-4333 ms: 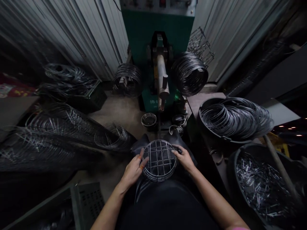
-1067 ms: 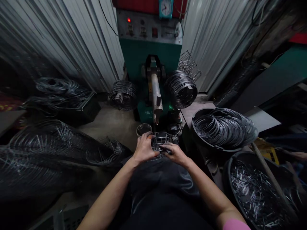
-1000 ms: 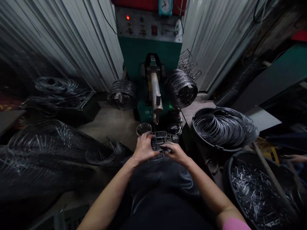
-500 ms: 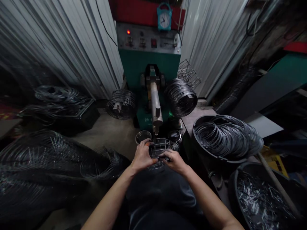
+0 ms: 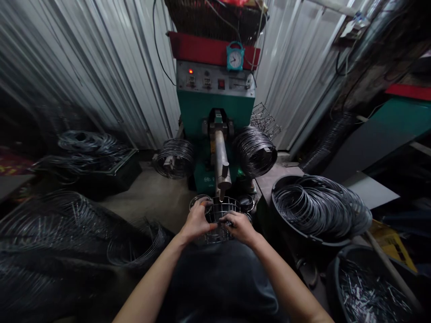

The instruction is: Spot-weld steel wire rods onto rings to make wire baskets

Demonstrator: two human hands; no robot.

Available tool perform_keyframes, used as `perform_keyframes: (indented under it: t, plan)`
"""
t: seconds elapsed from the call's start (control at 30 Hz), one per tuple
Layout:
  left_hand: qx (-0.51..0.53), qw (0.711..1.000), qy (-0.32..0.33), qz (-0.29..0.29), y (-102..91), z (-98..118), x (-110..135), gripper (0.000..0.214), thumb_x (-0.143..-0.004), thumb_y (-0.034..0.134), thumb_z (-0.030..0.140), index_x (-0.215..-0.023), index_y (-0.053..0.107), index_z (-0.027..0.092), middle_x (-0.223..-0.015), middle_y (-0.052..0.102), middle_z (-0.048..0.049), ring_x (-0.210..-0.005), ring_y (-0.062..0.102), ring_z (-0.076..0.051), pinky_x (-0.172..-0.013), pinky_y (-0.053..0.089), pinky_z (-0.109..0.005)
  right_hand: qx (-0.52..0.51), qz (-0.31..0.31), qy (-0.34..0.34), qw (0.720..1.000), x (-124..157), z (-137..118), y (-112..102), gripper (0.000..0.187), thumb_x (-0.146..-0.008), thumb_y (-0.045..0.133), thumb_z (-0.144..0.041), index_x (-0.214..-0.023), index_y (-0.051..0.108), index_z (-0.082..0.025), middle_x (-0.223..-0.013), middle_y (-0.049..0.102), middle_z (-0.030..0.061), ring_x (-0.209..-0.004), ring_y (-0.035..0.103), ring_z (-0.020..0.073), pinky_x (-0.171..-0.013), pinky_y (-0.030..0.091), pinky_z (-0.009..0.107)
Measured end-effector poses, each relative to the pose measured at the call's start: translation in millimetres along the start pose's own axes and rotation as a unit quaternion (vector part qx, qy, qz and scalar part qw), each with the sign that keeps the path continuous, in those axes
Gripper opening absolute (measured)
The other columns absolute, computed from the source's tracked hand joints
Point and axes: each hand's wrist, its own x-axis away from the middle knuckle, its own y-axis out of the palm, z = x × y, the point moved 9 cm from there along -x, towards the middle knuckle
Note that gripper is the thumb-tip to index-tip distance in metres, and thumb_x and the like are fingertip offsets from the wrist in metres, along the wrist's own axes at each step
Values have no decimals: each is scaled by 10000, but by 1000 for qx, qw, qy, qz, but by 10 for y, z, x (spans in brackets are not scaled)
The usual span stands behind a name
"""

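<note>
A round wire basket (image 5: pixel 228 205) with a grid of thin metal rods is in front of my body, just under the machine's electrode tip (image 5: pixel 222 194). My left hand (image 5: pixel 197 220) grips its left side, fingers at the far rim and thumb stretched along the near side. My right hand (image 5: pixel 239 225) is curled at the near right of the basket, its fingertips pinched by the wires. Small shiny metal pieces (image 5: pixel 230 223) show under those fingers; their exact shape is too small to tell.
A green welding machine (image 5: pixel 215 103) stands ahead, carrying wire coils (image 5: pixel 256 152) on both sides and a blue clock (image 5: pixel 235 57). To the right are a tub of wire rings (image 5: pixel 313 240) and a tub of short metal pieces (image 5: pixel 332 278). Wire rings (image 5: pixel 134 251) heap up at left.
The view has tilted up, so the machine sits lower in the picture. My left thumb has drawn a little away from my right fingers. Both hands stay at the basket.
</note>
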Motion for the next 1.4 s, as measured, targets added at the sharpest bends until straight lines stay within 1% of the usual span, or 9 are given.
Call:
perform_keyframes:
  t: [0.27,0.43,0.6,0.83,1.03,1.1,1.2,1.27,1.4]
  plan:
    - [13,1000,-28,-7,37,-23,-123,561,-490,750,327,-992,547,179,-1105,545,-84,-1048,544,-263,-887,465,-396,-26,34,9,999,-75,44,-92,202,-765,587,-89,-912,660,-207,-946,677,49,-887,639,163,-770,492,256]
    - [-7,999,-52,11,11,-51,-171,575,-486,753,314,-1005,543,179,-1170,512,-101,-1123,494,-281,-952,411,-415,-6,37,25,999,-114,124,-68,256,-763,569,-63,-944,659,-221,-957,676,43,-901,635,164,-782,488,251]
    - [2,998,-69,9,31,-115,-260,566,-487,766,350,-980,539,188,-1081,543,-79,-1042,532,-262,-899,441,-387,0,57,41,997,-198,173,-86,191,-806,568,-121,-923,656,-244,-986,675,24,-900,635,153,-783,482,239]
    - [-43,997,-70,9,-16,-35,-221,579,-491,744,281,-1017,527,176,-1196,494,-108,-1123,489,-289,-945,414,-411,4,57,41,998,-142,184,-67,274,-760,579,-55,-967,654,-218,-1004,673,44,-934,631,171,-807,489,263]
    - [-16,996,-88,-7,17,-85,-303,590,-484,770,332,-996,526,167,-1076,550,-99,-1031,546,-260,-875,457,-376,2,75,49,996,-199,204,-102,224,-784,583,-100,-947,660,-233,-989,672,46,-915,635,175,-794,493,270]
    - [-12,996,-84,-2,20,-89,-311,577,-490,773,353,-982,532,170,-1057,555,-93,-1020,552,-259,-860,463,-370,-15,96,38,995,-165,181,-150,244,-790,591,-126,-1001,648,-236,-1037,658,53,-956,621,179,-825,486,277]
    - [-16,997,-78,1,24,-81,-310,585,-498,774,345,-999,530,167,-1078,547,-94,-1046,538,-266,-881,452,-378,-44,168,37,984,-28,235,-297,294,-797,598,-180,-1088,615,-221,-1079,633,73,-994,599,186,-859,474,297]
    - [-32,997,-74,-2,29,-67,-326,607,-495,776,339,-1021,525,168,-1144,523,-102,-1107,501,-278,-922,427,-392,-56,198,56,977,57,347,-353,210,-809,580,-204,-1008,646,-209,-983,649,69,-925,614,185,-822,485,299]
    - [-49,995,-83,-17,45,-86,-404,650,-481,784,331,-1051,516,169,-1214,492,-119,-1146,470,-297,-952,399,-405,-60,189,78,977,57,517,-330,148,-820,531,-191,-869,670,-206,-856,649,50,-814,617,180,-746,489,288]
